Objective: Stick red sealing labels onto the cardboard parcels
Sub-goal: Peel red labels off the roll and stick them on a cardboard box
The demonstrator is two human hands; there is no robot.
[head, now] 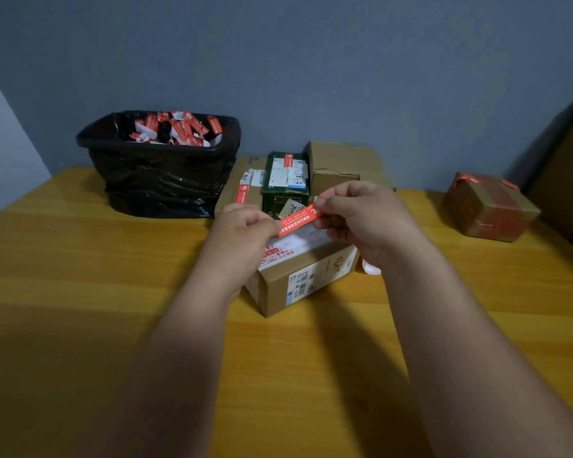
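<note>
**Red label held over a parcel**

A red sealing label [299, 219] is pinched at its ends by the fingers of the left hand [245, 233] and right hand [366, 219], just above a cardboard parcel [298, 279] on the wooden surface [80, 259]. Farther off, a black-lined bin [159, 180] of label scraps is seen on the left.

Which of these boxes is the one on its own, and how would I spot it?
Start at the black-lined bin at the back left of the yellow table, then sweep along the wall past the cluster of parcels to the far right. There a small cardboard box sits alone. Unlike the others, it is wrapped in reddish tape bands.
</note>
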